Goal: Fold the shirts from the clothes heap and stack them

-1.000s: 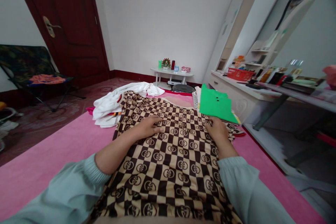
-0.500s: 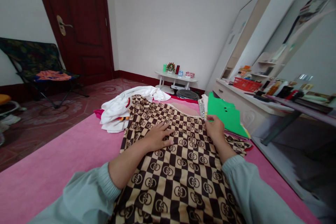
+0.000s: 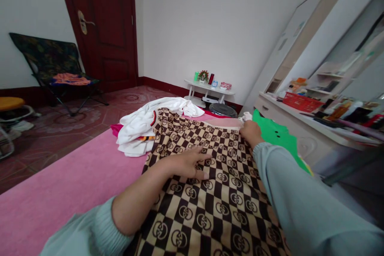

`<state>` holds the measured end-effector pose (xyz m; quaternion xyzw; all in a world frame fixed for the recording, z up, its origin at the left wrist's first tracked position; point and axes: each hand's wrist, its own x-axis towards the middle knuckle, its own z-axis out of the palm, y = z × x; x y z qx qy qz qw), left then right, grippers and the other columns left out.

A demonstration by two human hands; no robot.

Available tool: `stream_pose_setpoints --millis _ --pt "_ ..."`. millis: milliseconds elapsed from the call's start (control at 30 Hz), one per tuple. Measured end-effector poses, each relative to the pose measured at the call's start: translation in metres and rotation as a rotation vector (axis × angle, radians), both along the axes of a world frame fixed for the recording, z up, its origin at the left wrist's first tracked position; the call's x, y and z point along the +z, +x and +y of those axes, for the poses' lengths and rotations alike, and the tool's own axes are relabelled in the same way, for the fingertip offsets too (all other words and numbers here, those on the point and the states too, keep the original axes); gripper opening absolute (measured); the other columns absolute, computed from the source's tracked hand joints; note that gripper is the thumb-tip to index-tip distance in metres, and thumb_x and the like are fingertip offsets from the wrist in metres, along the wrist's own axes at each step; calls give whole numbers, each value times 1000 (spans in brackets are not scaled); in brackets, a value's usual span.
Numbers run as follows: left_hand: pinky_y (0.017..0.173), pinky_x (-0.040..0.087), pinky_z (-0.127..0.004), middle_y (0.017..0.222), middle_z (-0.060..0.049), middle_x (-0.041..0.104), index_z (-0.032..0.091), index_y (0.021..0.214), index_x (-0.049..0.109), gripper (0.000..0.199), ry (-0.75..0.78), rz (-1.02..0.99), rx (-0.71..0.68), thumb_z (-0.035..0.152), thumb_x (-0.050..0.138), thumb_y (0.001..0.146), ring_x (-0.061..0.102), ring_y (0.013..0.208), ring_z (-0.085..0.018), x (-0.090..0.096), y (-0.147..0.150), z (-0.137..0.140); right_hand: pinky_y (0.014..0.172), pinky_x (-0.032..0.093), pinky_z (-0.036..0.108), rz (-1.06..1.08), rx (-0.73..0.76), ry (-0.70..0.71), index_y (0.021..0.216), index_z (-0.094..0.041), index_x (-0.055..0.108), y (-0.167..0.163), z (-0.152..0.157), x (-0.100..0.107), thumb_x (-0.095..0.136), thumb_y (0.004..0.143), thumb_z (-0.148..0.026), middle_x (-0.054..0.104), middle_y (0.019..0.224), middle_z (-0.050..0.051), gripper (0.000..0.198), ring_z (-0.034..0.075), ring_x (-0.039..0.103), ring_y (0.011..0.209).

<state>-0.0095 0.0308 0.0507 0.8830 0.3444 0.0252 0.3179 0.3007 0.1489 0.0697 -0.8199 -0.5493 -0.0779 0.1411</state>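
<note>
A brown-and-beige checkered shirt (image 3: pixel 222 192) with round printed emblems lies spread out in front of me. My left hand (image 3: pixel 190 162) is over its upper middle, fingers apart; I cannot tell how firmly they touch the cloth. At the far right end of the shirt's neckline, my right hand (image 3: pixel 251 130) is closed on the fabric edge, its fingertips mostly hidden. Just beyond that hand is a small bunch of white cloth (image 3: pixel 247 116). The shirt's right sleeve is hidden behind my right forearm.
The shirt rests on a pink cover (image 3: pixel 75 180). White clothing (image 3: pixel 135 132) is heaped at the far left, and a green garment (image 3: pixel 274 134) lies at the right. A dresser (image 3: pixel 288 112) with a red basket (image 3: pixel 303 101) stands along the right side. Behind is a low white table (image 3: pixel 207 85).
My right hand has moved forward with the shirt's neckline edge, which looks straighter. My left hand's fingers have arched. The view has shifted, and the right sleeve has gone out of sight.
</note>
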Motion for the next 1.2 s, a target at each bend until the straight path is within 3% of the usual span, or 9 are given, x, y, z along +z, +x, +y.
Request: stream_pose_setpoints --millis 133,300,400,533,633,733,867,1033,1200 --pt "115 17 -48 159 -7 10 29 148 28 77 65 29 84 56 56 82 8 145 -32 9 -2 8 78 47 35 -70 -38 111 107 -6 64 0 7 -4 45 84 -13 65 102 24 30 32 63 98" --pt "114 13 -54 159 -6 6 31 149 25 80 133 144 138 62 53 81 4 144 -35 -9 -3 13 79 46 33 -41 -62 187 119 -1 52 -16 7 -23 43 84 -8 54 116 26 37 29 61 101" --pt "114 10 -55 159 -6 2 32 149 24 83 170 159 127 68 50 79 0 144 -36 -16 -2 12 85 44 34 -84 62 253 123 -11 50 -44 13 -26 41 85 -9 51 124 21 39 28 55 111" --pt "114 9 -56 159 -9 3 31 149 24 84 189 178 138 69 50 79 -1 144 -36 -14 0 9 86 45 33 13 298 108 128 -16 48 -89 30 -30 51 87 -24 62 115 15 43 26 59 106" --pt "114 9 -55 159 -9 2 31 149 24 85 193 180 134 70 50 79 -2 144 -35 -12 0 8 88 46 33 74 403 -26 125 -16 53 -111 43 -41 64 79 -36 65 115 13 51 27 59 106" --pt "114 8 -55 158 -10 1 30 150 23 87 199 165 141 73 47 78 -3 145 -33 -15 -2 10 92 44 35 87 412 -19 111 -16 64 -121 56 -49 57 83 -26 67 110 15 31 28 60 107" --pt "115 4 -54 158 -11 4 25 151 21 94 216 146 161 80 40 76 -1 145 -30 -22 -3 14 95 43 32 120 474 51 125 -14 55 -126 61 -51 47 86 -17 64 120 14 40 24 58 112" --pt "115 2 -54 159 -6 6 29 150 24 88 268 157 233 80 32 79 3 146 -30 -27 -3 19 95 46 34 159 610 55 130 -15 50 -104 23 -52 54 83 -25 62 125 11 48 21 60 110" --pt "115 3 -53 159 -5 10 30 149 27 87 324 132 247 81 28 79 6 145 -30 -36 -4 22 105 40 43 110 727 194 126 -18 55 -34 -74 -53 50 85 -31 60 128 12 43 25 54 120"
